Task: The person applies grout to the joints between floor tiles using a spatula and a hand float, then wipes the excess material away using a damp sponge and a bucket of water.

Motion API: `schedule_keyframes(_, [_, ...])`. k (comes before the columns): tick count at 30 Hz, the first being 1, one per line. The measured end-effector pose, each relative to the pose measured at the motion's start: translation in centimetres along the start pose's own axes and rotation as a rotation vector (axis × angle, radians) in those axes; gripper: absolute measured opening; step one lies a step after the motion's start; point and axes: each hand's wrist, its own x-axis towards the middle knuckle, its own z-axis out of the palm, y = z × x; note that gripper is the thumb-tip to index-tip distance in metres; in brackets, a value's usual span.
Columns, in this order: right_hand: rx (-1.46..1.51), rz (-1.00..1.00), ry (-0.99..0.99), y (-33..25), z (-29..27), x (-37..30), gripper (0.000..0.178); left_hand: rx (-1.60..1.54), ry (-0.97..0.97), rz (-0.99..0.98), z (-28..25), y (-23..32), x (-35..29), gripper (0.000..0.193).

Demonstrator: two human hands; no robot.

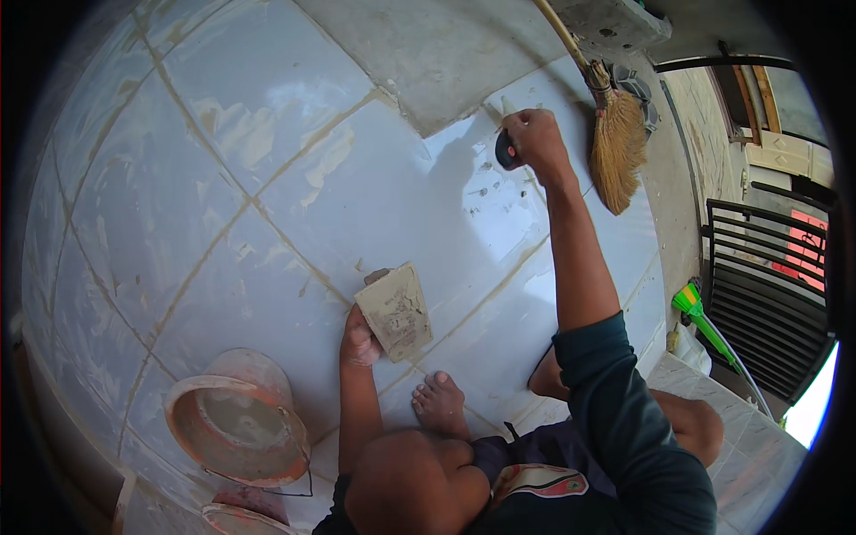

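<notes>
Your left hand (359, 339) grips a flat, mortar-crusted board (395, 310) just above its fingers on the glossy tiles (267, 276), while your right hand (535, 138) closes around a dark-handled tool (506, 150) beside a straw broom (617, 147).

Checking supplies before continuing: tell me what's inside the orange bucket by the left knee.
The orange bucket is tipped toward the camera. Its inside shows only a pale grey, mortar-smeared bottom and walls, with no tool. The nearer inner wall is hidden by the rim, so anything there cannot be seen.

A white tiled floor (267, 98) with filled joints is seen; a bucket (239, 419) and a broom (615, 147) are rested on it.
</notes>
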Motion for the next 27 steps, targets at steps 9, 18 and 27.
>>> schedule_keyframes(9, [-0.168,-0.052,-0.112,0.8,-2.5,-0.2,0.029,0.075,0.088,-0.051,0.3,0.1,0.1,0.101])
schedule_keyframes(18, [-0.151,-0.085,-0.306,-1.0,-3.3,-1.7,0.029,0.114,0.068,0.000,1.3,0.5,0.0,0.113])
schedule_keyframes(27, [-0.066,-0.050,-0.230,1.4,-0.1,0.3,0.033,0.108,0.071,-0.018,0.7,0.5,-0.3,0.106])
